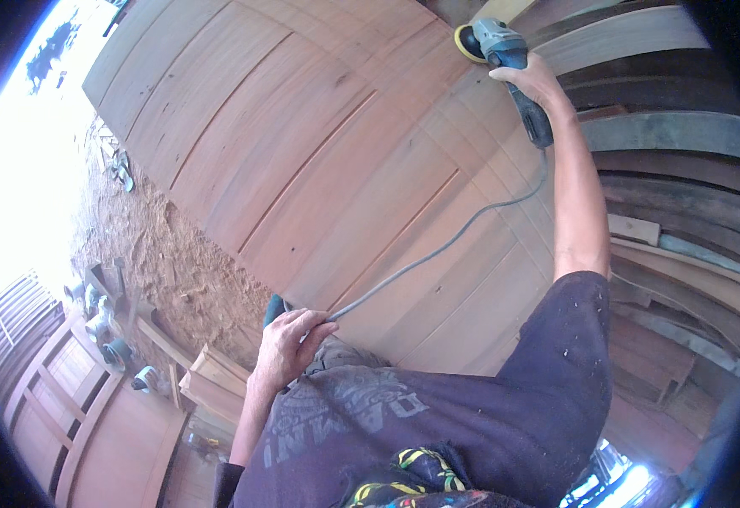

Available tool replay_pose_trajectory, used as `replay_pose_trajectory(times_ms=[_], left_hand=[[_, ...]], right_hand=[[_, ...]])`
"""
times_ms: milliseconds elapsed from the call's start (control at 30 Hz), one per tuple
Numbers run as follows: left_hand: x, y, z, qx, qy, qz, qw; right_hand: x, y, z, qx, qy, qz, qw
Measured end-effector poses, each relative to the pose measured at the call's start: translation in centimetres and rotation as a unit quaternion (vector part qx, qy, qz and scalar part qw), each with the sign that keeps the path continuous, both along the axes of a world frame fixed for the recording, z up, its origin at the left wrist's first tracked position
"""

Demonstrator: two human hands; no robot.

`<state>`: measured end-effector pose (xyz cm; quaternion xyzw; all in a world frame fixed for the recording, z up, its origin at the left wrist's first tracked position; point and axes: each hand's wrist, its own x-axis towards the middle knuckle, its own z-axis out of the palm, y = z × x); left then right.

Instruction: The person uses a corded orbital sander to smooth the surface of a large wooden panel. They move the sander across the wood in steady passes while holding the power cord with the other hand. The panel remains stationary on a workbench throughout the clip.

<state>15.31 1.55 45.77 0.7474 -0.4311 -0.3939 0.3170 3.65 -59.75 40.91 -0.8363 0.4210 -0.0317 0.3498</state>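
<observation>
A large reddish wooden door panel (pixel 328 161) with long grooves lies flat before me. At its far right edge my right hand (pixel 535 78) is wrapped round the body of an angle grinder (pixel 505 55), whose round yellow-rimmed pad sits at the panel's edge; I cannot tell whether it touches. From the tool's rear end a grey cord (pixel 446 245) curves across the panel toward me. Close to my body, at the near edge, my left hand (pixel 292 343) pinches that cord between thumb and fingers.
Stacked boards (pixel 666 135) crowd the right side beside the panel. Wood shavings (pixel 192 262) cover the ground at left. Farther down on the left are framed wooden panels (pixel 91 415), small tools and cans (pixel 116 354), and short planks (pixel 213 381). A sandal (pixel 122 169) lies beyond.
</observation>
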Motion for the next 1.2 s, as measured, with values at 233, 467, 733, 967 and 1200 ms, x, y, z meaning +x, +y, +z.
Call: replay_pose_trajectory(times_ms=[233, 467, 733, 967, 1200], left_hand=[[-0.7, 6.1, -0.4, -0.004, -0.027, 0.073, 0.997], [-0.5, 12.9, -0.8, 0.024, 0.0, 0.129, 0.991], [0.6, 17.7, -1.3, 0.005, -0.015, 0.154, 0.988], [0.6, 16.2, -1.6, 0.018, -0.007, 0.154, 0.988], [-0.1, 10.2, -0.6, 0.004, -0.003, 0.122, 0.993]], right_hand=[[-1.9, 10.3, 1.4, 0.062, -0.043, -0.05, 0.996], [1.0, 30.5, 1.2, 0.061, 0.03, 0.142, 0.987], [3.6, 44.6, 2.1, -0.006, 0.093, 0.278, 0.956], [3.7, 39.5, 2.9, -0.02, 0.12, 0.238, 0.964], [2.4, 32.1, 3.1, -0.02, 0.111, 0.196, 0.974]])
